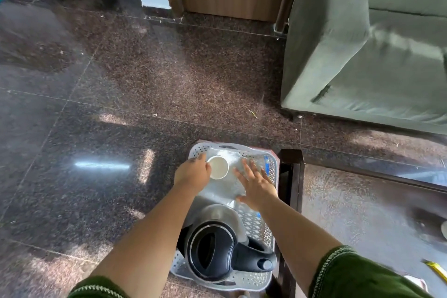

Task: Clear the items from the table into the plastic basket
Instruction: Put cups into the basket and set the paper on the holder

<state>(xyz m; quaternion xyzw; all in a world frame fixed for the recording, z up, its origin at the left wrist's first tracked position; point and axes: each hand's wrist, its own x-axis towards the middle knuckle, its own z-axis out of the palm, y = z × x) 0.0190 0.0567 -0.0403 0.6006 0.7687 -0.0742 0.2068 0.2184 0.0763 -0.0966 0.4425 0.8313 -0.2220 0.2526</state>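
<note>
Down over the plastic basket (pixel 272 169), her left hand (pixel 193 173) curls round a white paper cup (pixel 219 167) at its far end, mouth up, while her right hand (pixel 256 185), fingers spread flat, presses a clear bag beside it; the kettle (pixel 212 249) sits nearer.

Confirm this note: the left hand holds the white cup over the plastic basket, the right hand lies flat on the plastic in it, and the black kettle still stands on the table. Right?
Not quite. In the head view the black kettle already sits inside the plastic basket, at its near end, not on the table. The rest holds: the left hand holds the white cup and the right hand lies flat on the plastic.
</note>
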